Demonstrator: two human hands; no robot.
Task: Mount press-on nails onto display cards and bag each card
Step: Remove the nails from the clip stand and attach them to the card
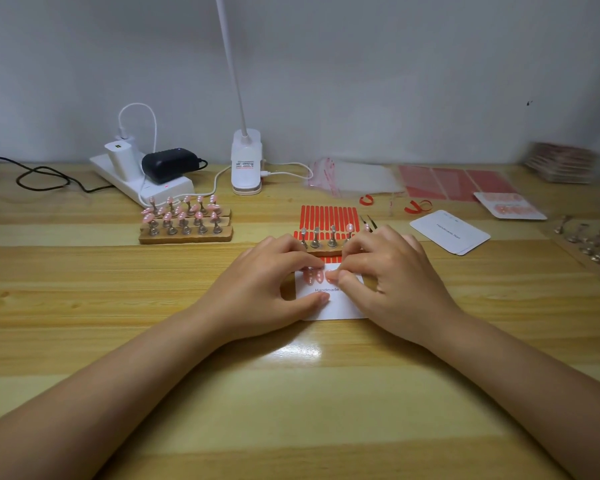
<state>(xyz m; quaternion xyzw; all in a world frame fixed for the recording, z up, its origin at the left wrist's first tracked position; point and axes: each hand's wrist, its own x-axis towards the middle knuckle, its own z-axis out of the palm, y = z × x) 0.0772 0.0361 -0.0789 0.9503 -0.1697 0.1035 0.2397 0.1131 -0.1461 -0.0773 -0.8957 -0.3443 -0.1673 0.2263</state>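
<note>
wooden desk (pixel 118 341), hands (pixel 257 282) on nail card (pixel 336 306)

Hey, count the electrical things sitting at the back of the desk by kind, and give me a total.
Power strip: 1
White charger: 1
Black adapter: 1
Clip lamp: 1
Total: 4
</note>
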